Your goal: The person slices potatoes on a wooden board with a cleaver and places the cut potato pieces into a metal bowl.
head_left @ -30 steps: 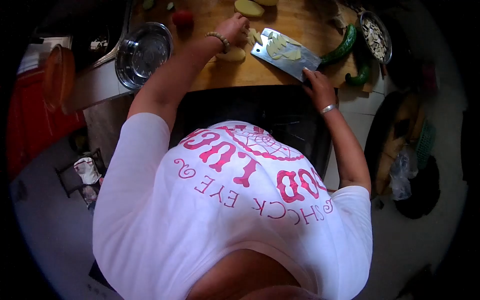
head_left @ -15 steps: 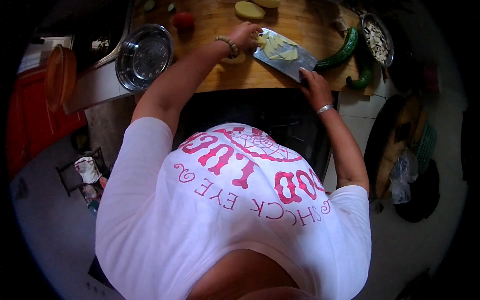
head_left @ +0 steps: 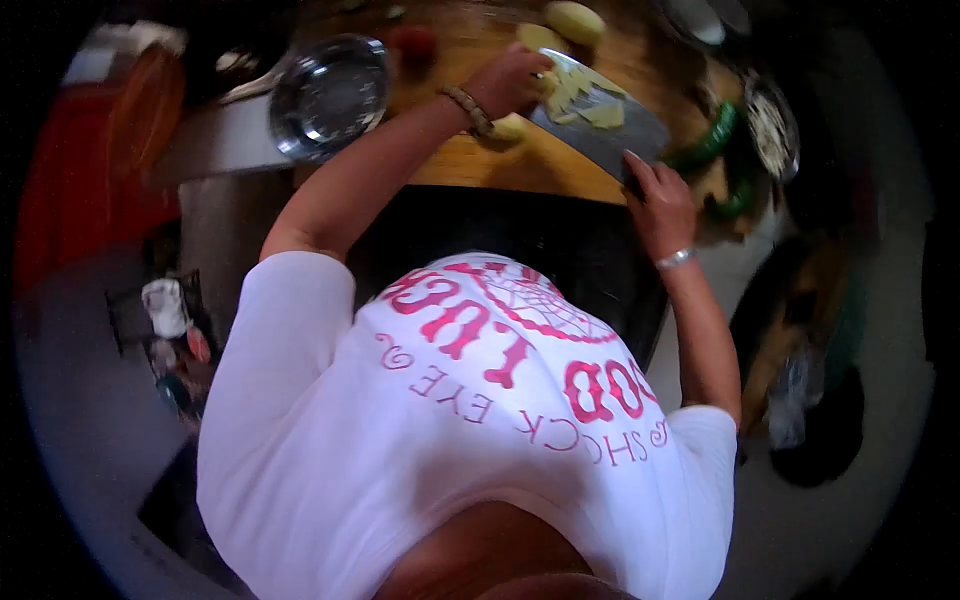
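My right hand (head_left: 663,205) is closed on the handle end of a cleaver (head_left: 632,130), whose broad blade lies flat-side up over the wooden cutting board (head_left: 440,155). Thin pale potato slices (head_left: 590,100) are piled on the blade. At the blade's far left end, my left hand (head_left: 510,82) has its fingers curled against the slices; blur hides the fingertips. A cut potato piece (head_left: 507,128) sits on the board under my left wrist. Beyond the blade are a peeled potato (head_left: 576,21) and a halved potato (head_left: 538,37).
A clear, shiny bowl (head_left: 330,98) stands left of my left forearm, near a blurred tomato (head_left: 412,42). Green cucumbers (head_left: 712,140) lie right of the cleaver, beside a metal dish (head_left: 770,125) of pale pieces. The board's front edge runs just before my body.
The whole view has shifted, so the board and bowl appear farther right and blurred. Against the board, the cleaver with its slices and my left hand have moved slightly left and away from me.
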Available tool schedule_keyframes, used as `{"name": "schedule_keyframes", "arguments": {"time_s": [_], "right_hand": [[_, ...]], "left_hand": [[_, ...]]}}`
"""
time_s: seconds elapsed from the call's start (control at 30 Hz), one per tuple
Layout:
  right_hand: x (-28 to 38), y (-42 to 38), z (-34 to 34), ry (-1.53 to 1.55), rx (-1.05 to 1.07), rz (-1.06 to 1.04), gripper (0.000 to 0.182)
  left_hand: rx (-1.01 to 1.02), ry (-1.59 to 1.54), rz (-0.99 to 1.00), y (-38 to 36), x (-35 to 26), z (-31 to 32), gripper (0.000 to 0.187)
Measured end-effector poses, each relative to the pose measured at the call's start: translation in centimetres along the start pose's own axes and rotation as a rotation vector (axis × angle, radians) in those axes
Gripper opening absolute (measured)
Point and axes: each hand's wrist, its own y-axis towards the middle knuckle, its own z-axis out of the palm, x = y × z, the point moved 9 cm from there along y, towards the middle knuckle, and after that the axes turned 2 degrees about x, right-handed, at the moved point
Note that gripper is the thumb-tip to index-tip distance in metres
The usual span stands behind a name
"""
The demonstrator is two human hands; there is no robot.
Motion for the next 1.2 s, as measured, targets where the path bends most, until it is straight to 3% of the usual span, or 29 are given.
{"name": "schedule_keyframes", "arguments": {"time_s": [0.07, 0.17, 0.23, 0.33, 0.37, 0.4, 0.47, 0.5, 0.6, 0.7, 0.77, 0.8, 0.87, 0.97, 1.07, 1.2], "right_hand": [[2.5, 1.8, -0.3, -0.023, -0.002, -0.099, 0.050], [7.4, 5.4, -0.4, 0.027, 0.011, -0.232, 0.047], [10.3, 7.3, 0.4, 0.083, 0.124, -0.306, 0.044], [13.1, 9.4, 1.5, 0.085, 0.143, -0.417, 0.042], [13.4, 9.9, 1.9, 0.093, 0.185, -0.417, 0.041], [13.2, 10.3, 2.5, 0.090, 0.183, -0.431, 0.041], [13.7, 10.8, 3.6, 0.033, 0.215, -0.493, 0.039], [13.9, 11.1, 3.6, 0.026, 0.218, -0.509, 0.039], [14.4, 11.3, 4.3, 0.016, 0.312, -0.508, 0.040], [14.3, 12.2, 4.6, -0.024, 0.306, -0.502, 0.040], [14.2, 12.3, 4.8, 0.053, 0.282, -0.524, 0.041], [14.4, 12.5, 4.8, 0.052, 0.279, -0.521, 0.041], [14.8, 12.6, 5.2, 0.027, 0.313, -0.511, 0.040], [15.0, 12.3, 5.2, 0.006, 0.273, -0.544, 0.038], [15.0, 11.7, 4.6, -0.010, 0.286, -0.551, 0.038], [13.0, 9.9, 3.5, -0.026, 0.273, -0.455, 0.038]], "left_hand": [[-0.023, 0.148, -0.051, -3.6, -1.8, -3.7, 0.051], [-0.055, 0.114, -0.214, -9.4, 0.5, -8.2, 0.062], [-0.162, 0.266, -0.261, -12.8, 0.5, -11.0, 0.067], [-0.260, 0.149, -0.431, -15.9, 3.4, -12.8, 0.067], [-0.392, 0.060, -0.456, -16.6, 3.1, -13.6, 0.053], [-0.405, 0.062, -0.460, -16.6, 3.8, -12.8, 0.053], [-0.558, 0.264, -0.440, -17.6, 7.0, -13.0, 0.055], [-0.494, 0.243, -0.506, -17.2, 10.7, -12.4, 0.057], [-0.609, 0.413, -0.553, -17.1, 13.1, -13.6, 0.051], [-0.574, 0.488, -0.442, -15.9, 12.6, -13.6, 0.043], [-0.621, 0.617, -0.190, -15.0, 5.8, -12.7, 0.038], [-0.621, 0.617, -0.186, -14.6, 3.2, -12.0, 0.038], [-0.460, 0.557, 0.106, -12.9, -1.6, -9.3, 0.033], [-0.300, 0.689, 0.201, -11.7, -1.4, -7.8, 0.026], [-0.400, 0.724, 0.171, -11.4, 3.3, -9.5, 0.020], [-0.351, 0.864, 0.107, -11.3, 7.7, -11.4, 0.015]]}}
